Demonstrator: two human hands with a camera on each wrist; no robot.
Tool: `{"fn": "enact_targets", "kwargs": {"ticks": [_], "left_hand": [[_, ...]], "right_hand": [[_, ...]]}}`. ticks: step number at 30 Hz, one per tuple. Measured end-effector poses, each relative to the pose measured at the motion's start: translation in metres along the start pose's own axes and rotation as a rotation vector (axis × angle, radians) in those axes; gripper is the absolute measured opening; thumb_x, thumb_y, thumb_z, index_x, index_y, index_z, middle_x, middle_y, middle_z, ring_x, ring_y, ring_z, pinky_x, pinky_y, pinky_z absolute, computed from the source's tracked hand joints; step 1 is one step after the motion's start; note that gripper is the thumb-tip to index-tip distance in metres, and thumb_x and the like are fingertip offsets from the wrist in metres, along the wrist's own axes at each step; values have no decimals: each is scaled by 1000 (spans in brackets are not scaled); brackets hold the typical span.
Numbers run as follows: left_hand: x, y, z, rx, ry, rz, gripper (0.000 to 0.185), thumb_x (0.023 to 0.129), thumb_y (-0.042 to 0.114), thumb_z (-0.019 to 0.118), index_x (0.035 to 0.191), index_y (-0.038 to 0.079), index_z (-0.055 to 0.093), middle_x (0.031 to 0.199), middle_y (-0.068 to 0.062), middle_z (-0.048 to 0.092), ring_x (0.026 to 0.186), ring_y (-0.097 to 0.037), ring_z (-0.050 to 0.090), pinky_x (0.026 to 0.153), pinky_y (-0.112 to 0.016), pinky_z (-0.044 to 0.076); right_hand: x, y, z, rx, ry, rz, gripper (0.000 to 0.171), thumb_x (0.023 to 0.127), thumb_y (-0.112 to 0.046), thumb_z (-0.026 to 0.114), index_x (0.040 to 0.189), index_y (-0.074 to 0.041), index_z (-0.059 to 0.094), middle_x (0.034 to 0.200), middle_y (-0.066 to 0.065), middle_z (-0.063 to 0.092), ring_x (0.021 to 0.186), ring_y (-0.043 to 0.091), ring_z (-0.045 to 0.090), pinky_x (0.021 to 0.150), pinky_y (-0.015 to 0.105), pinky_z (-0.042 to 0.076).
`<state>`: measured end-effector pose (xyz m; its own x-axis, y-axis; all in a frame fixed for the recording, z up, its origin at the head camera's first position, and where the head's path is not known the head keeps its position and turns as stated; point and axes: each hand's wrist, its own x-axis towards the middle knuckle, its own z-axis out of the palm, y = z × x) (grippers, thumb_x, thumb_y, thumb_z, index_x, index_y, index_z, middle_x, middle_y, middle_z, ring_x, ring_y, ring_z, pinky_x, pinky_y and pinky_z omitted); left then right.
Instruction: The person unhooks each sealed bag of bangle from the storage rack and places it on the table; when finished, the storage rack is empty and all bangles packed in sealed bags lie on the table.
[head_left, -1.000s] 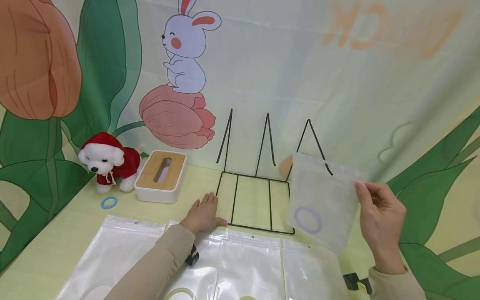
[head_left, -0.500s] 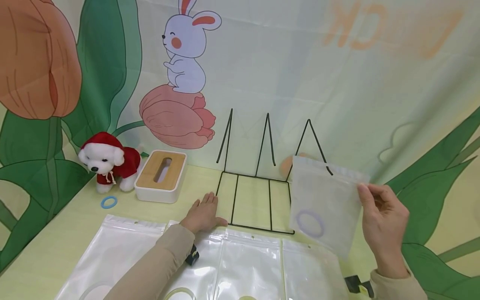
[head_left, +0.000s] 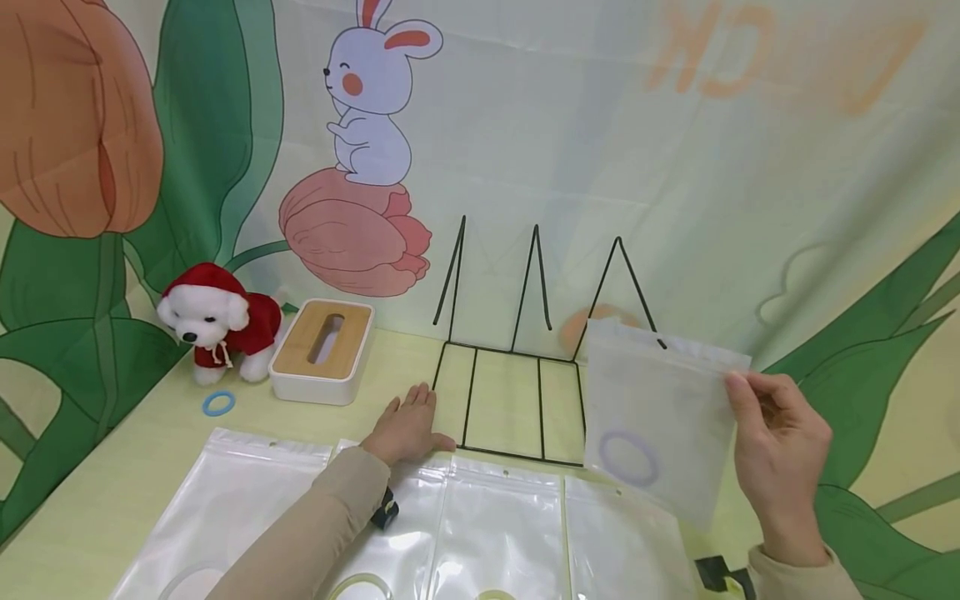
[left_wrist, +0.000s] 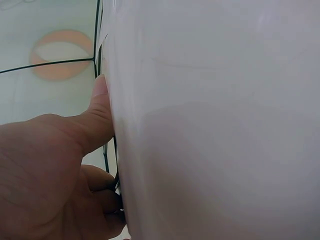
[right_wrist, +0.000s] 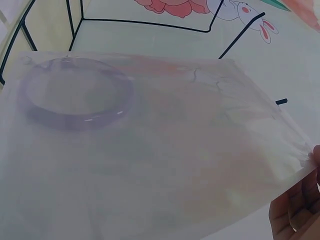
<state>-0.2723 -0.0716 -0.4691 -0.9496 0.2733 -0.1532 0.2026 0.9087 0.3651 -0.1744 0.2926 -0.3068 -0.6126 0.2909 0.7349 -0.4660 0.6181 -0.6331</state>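
In the head view my right hand [head_left: 783, 458] pinches the upper right corner of a translucent zip bag [head_left: 675, 400]. A pale purple ring [head_left: 628, 458] shows through that bag, clearer in the right wrist view. The tip of the rack's right hook [head_left: 637, 287] meets the bag's top edge; whether it passes through a hole I cannot tell. My left hand [head_left: 407, 427] rests with straight fingers at the left side of the black wire rack's base [head_left: 502, 456]. In the left wrist view a glossy whitish surface hides part of that hand [left_wrist: 55, 150].
Several zip bags [head_left: 506, 517] lie in a row along the front, some with rings inside. A tissue box [head_left: 307, 367], a plush dog [head_left: 225, 325] and a blue ring [head_left: 218, 403] stand or lie at the left. A printed cloth [head_left: 525, 125] hangs behind.
My right hand and its bag have moved a little right and down, so the bag's top edge sits lower near the hook's tip. The left hand stays where it was.
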Motion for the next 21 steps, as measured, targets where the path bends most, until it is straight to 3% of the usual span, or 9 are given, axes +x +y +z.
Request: {"fn": "enact_targets", "kwargs": {"ticks": [21], "left_hand": [[-1,1,-1,8,-1,2,93,85,54,60,146,-6,23,154,-20,13,142,-32,9,112,-51,12]], "right_hand": [[-3,-4,-10,18,8,-11,13,85,0,67,91,11,68,79,-8,65,65,4,56,61,12,44]]}}
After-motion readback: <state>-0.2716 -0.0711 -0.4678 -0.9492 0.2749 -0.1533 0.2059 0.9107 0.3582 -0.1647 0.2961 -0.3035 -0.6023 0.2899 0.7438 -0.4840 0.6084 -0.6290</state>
